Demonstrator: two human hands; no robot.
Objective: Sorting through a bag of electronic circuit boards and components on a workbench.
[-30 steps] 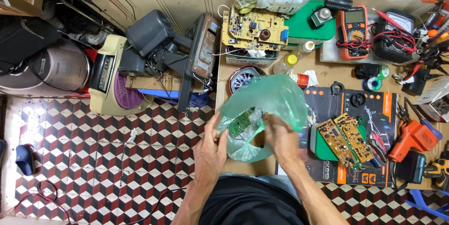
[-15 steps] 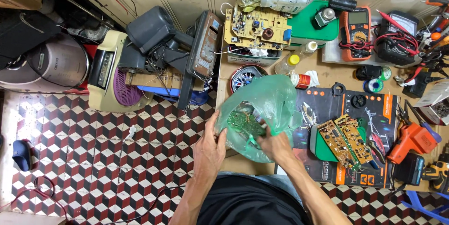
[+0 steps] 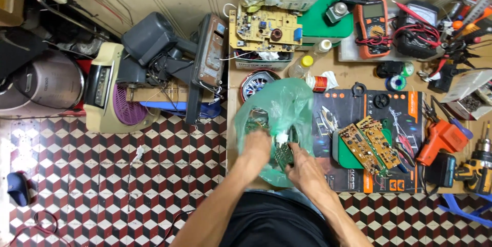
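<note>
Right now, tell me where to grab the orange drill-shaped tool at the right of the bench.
Take the orange tool by its thick body, coming from above and the right. It lies flat on the bench, and that side looks freest; the black mat crowds its left.

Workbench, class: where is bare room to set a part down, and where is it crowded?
Bare wood lies between the multimeter and the black mat. The mat's middle, between green bag and circuit boards, is fairly open. The right edge, with pliers and drill, is crowded.
</note>
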